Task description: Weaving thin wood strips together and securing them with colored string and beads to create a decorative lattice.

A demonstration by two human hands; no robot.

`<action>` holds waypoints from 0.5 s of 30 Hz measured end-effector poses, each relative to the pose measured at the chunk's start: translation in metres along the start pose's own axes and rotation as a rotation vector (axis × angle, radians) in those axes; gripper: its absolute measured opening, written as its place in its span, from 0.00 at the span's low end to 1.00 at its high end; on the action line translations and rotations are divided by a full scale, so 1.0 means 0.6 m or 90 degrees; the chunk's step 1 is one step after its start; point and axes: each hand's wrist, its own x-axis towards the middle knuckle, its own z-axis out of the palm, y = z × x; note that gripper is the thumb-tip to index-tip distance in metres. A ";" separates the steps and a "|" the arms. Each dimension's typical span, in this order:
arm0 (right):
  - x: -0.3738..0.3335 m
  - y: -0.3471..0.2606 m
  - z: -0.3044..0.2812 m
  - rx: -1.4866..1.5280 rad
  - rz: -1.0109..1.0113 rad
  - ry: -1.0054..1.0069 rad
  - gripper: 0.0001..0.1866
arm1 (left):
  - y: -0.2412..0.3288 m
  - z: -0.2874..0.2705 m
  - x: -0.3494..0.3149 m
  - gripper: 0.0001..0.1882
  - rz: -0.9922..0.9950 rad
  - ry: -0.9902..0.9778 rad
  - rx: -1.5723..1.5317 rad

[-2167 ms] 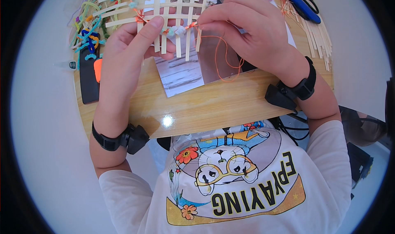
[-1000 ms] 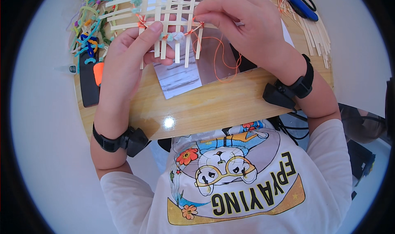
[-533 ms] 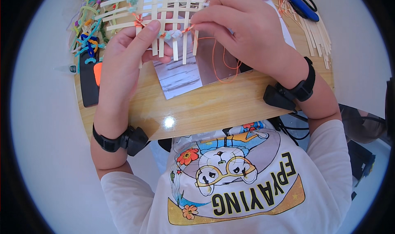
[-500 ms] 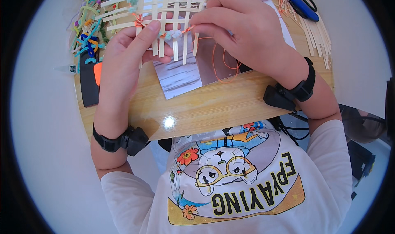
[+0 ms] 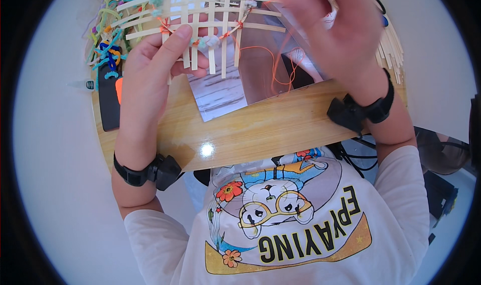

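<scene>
A woven lattice of pale flat strips [image 5: 212,59] is held at its near left corner by my left hand [image 5: 155,64], thumb on top and fingers beneath. A fuzzy white and teal cord [image 5: 213,41] runs along its near edge, bound with orange thread at the strip crossings. To the right of the lattice, my right hand [image 5: 340,34] is raised and blurred, its fingertips partly smeared and cut by the upper edge. Loose orange thread [image 5: 274,67] loops between the lattice and that hand; whether the fingers grip it cannot be made out.
A glossy printed sheet [image 5: 220,97] lies beneath on the wooden table [image 5: 260,129]. Colourful fuzzy stems [image 5: 107,54] are heaped at the left beside a dark flat object [image 5: 109,102] with an orange part. Several loose pale strips [image 5: 388,47] lie at the far right.
My right hand has left the lattice's near right corner and moved up and to the right. The orange thread's loops have shifted. My left hand keeps its hold on the lattice.
</scene>
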 end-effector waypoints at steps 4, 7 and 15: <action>0.007 0.012 0.015 0.473 0.242 0.167 0.09 | 0.000 -0.002 0.000 0.17 0.003 0.000 0.011; -0.001 0.026 0.016 0.487 0.301 0.076 0.09 | -0.002 -0.003 0.002 0.17 0.002 -0.007 0.001; 0.003 -0.014 0.001 0.617 0.284 -0.072 0.09 | -0.002 0.003 0.000 0.18 -0.022 0.018 0.052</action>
